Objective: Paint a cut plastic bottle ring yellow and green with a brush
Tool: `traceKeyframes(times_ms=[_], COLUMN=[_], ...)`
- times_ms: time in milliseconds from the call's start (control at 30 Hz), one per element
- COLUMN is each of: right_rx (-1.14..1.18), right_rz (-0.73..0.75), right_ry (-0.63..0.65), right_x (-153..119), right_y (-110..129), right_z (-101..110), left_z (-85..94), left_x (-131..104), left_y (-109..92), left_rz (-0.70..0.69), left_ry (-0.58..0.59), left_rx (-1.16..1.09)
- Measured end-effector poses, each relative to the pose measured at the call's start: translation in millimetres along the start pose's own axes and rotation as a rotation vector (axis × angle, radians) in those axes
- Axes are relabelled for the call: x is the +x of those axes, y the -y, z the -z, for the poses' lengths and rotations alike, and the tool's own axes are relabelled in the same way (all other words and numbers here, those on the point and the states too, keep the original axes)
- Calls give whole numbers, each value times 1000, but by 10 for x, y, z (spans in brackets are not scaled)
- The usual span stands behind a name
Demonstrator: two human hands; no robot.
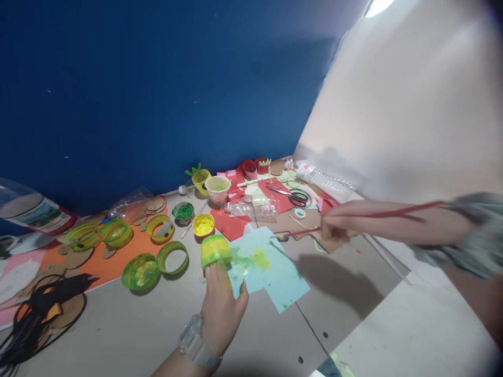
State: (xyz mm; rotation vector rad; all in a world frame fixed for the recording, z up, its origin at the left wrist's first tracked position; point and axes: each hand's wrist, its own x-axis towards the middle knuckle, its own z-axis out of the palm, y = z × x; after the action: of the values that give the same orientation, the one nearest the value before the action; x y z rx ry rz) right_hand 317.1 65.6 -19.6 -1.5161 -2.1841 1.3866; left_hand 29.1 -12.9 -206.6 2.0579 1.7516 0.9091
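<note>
A small yellow and green painted cup [216, 250] sits over the fingers of my left hand [222, 303], whose thumb stands apart from it. My right hand [337, 226] is closed round a red paintbrush [302, 231], its tip pointing left above a light blue sheet [288, 285] with green and yellow paint smears. Just behind the painted cup is a small bowl of yellow paint [203, 225]. A bowl of green paint [183, 212] stands to its left, and a patterned paper cup [218, 189] behind.
Green and yellow rings [173, 258] lie at left on and near orange paper [113, 262]. A black glue gun [58, 293] with its cord is at far left. Scissors [293, 196], red paper and clear bottles [326, 179] lie toward the back. A blue wall rises behind.
</note>
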Motion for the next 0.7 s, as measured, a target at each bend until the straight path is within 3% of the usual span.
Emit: traceKeyframes(times_ms=[100,200,267,333,500,700], right_rx=[-28,122,394,860,966,874], right_rz=[34,130,277,342,315,293], right_ry=[-217,-499,-734,-872,-836,-786], right_x=[-316,-439,-360,-189,217,305], right_y=[46,-66,-143,-160,7,115], right_z=[-125,-430,-642,-806,-1008,-1164], left_z=[73,131,142,137,120,113], left_x=[7,-13,-41,-71,-103,-110], left_y=[-49,-66,-46,-13,45,60], left_rz=[29,32,29,25,15,67], left_ry=[-36,-73,-105,-130,-135,-129], left_rx=[-95,-187,-226,-248,-286,-334])
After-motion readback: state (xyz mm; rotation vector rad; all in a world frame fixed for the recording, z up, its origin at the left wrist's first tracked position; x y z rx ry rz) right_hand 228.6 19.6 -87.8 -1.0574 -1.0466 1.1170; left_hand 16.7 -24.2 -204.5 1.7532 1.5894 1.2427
